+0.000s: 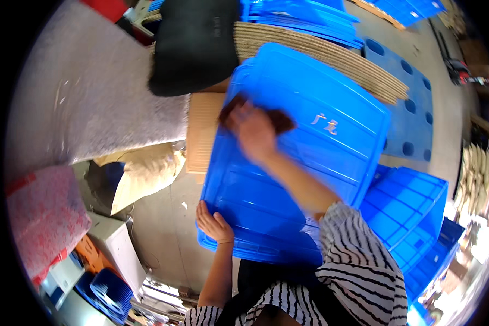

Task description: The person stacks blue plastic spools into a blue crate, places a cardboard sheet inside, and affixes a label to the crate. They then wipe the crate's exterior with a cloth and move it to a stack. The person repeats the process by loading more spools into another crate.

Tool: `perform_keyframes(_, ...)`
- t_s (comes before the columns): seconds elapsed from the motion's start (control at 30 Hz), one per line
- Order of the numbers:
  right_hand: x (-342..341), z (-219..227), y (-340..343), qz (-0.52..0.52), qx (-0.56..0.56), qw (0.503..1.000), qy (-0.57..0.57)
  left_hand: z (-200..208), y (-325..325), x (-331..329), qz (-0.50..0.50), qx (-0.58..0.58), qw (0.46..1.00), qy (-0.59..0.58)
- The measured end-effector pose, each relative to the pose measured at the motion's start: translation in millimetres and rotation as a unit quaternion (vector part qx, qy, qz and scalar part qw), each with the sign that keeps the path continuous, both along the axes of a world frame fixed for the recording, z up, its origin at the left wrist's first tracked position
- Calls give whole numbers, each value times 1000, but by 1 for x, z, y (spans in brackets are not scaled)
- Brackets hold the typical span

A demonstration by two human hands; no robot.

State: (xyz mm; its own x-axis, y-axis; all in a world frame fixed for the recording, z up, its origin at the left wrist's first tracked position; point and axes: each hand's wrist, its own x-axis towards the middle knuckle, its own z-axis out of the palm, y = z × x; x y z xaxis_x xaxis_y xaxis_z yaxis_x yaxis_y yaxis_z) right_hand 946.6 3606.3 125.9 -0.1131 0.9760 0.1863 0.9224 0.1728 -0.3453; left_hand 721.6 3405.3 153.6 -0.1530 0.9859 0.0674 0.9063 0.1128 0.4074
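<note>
Head view — left hand [215, 224] at blue lid [255, 190] edge — floor [168, 233] alongside.

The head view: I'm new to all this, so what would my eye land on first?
Probably the big bright blue plastic panel filling the centre. The person's right hand, blurred, is on a dark brown, cloth-like piece over its far left part, while the left hand rests at its near left corner. Next, perhaps, the black rounded pad at top left of centre.
</note>
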Motion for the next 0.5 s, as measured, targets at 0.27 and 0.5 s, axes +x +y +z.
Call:
perform_keyframes(0.27, 52, 84, 0, 86, -163, 980, -82, -11, -1, 8, -20, 38, 999, 21)
perform_keyframes(0.5, 280, 31, -141, -294, -39, 941, -166, -15, -4, 3, -5, 37, 998, 44)
